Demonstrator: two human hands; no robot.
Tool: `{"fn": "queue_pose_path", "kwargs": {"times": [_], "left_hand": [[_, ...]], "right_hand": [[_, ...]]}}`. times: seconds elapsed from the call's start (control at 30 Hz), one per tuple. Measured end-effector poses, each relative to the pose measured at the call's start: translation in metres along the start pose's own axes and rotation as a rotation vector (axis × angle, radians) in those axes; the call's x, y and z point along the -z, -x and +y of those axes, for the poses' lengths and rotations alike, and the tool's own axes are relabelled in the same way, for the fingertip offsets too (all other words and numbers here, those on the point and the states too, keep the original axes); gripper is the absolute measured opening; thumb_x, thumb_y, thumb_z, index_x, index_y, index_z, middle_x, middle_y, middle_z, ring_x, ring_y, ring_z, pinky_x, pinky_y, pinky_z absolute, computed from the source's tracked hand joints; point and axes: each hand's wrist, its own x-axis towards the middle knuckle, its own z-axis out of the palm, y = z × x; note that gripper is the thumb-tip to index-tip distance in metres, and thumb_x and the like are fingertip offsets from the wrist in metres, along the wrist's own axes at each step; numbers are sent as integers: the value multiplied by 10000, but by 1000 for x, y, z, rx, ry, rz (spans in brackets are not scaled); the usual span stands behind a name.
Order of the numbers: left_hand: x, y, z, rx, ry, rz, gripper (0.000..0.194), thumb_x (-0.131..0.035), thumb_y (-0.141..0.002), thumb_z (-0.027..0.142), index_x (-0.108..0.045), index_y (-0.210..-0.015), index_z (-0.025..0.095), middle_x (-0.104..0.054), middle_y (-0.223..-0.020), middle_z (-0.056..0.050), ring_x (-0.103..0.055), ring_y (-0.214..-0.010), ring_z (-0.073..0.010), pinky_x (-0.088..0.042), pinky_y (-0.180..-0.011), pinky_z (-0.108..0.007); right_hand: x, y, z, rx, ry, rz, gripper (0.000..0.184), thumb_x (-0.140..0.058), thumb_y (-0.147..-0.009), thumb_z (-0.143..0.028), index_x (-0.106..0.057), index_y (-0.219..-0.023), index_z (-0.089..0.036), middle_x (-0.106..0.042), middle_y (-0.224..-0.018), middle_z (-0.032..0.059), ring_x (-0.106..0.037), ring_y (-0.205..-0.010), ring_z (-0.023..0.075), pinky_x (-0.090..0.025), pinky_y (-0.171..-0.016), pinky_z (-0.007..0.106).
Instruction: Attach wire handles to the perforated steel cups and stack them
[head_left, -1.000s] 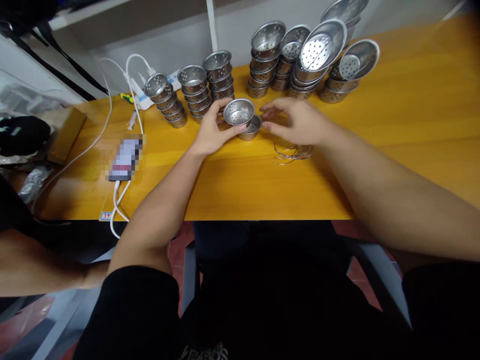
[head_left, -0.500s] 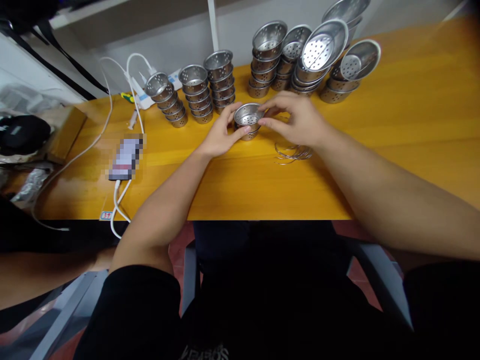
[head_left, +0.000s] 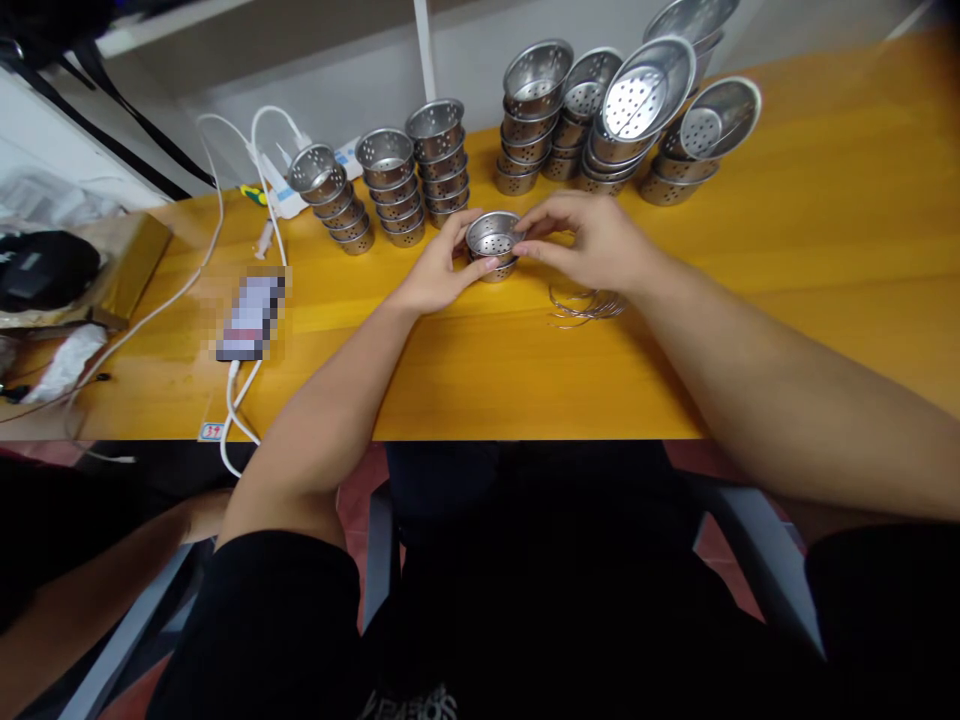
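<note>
A small perforated metal cup (head_left: 495, 238) stands on the wooden table in front of me, seemingly nested in another perforated cup (head_left: 501, 270) just below it. My left hand (head_left: 442, 264) is closed around the left side of the upper cup, thumb at the front and fingers behind. At the right rim, my right hand (head_left: 585, 235) pinches the upper cup between thumb and fingers. Beneath the right hand lies a loose bundle of thin metal wire rings (head_left: 589, 307), partly hidden by the wrist.
Stacks of perforated cups (head_left: 386, 190) line the back, with larger leaning ones (head_left: 649, 90) at the right. A blurred phone (head_left: 251, 315) with white cables (head_left: 238, 400) lies left. Another person's forearm (head_left: 112, 590) shows at lower left, near a black case (head_left: 49, 270).
The upper cup's rim has dropped slightly toward me and left, with my right fingers following. My left hand has barely moved. At far left, the other person's arm has moved lower.
</note>
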Motion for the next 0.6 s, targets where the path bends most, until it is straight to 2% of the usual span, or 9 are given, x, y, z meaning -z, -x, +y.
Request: {"fn": "queue_pose_path", "kwargs": {"times": [0.13,0.23,0.37,0.5,0.6], "left_hand": [[0,-1,2,29,49,-9,1242,-853,-996,1078,-480,-1860,269,-676,-1930,-277,-681,-1846,-452,-478,-1621,-692],[1,-1,3,56,65,-13,1281,-870,-954,1110,-498,-1849,273,-645,-1962,-274,-650,-1875,-473,-449,-1638,-715],[2,0,5,69,67,2,1270,-891,-941,1104,-516,-1821,268,-665,-1951,-277,-679,-1851,-485,-483,-1623,-741],[1,0,1,44,47,5,1270,-881,-965,1089,-495,-1835,249,-659,-1952,-292,-696,-1843,-470,-517,-1610,-715],[-1,0,-4,38,17,15,1306,-886,-973,1073,-466,-1872,223,-626,-1975,-309,-694,-1844,-477,-535,-1599,-719]], "right_hand": [[-2,-1,0,-12,-16,-15,634,-915,-1043,-1000,-924,-1311,-425,-967,-1337,74,-877,-1233,450,-708,-1302,785],[-3,-1,3,-15,-7,-4,579,-916,-1055,-963,-939,-1316,-446,-962,-1324,60,-880,-1233,457,-707,-1292,806],[-4,-1,6,-17,-12,-5,574,-944,-1049,-936,-947,-1328,-435,-962,-1327,62,-875,-1236,452,-704,-1301,796],[-3,-1,4,22,-8,-12,693,-962,-1073,-907,-909,-1495,-360,-938,-1480,105,-872,-1295,422,-702,-1327,710],[3,-1,0,21,72,68,650,-918,-1174,-747,-841,-1630,-290,-888,-1634,162,-867,-1296,362,-702,-1286,580]]}}
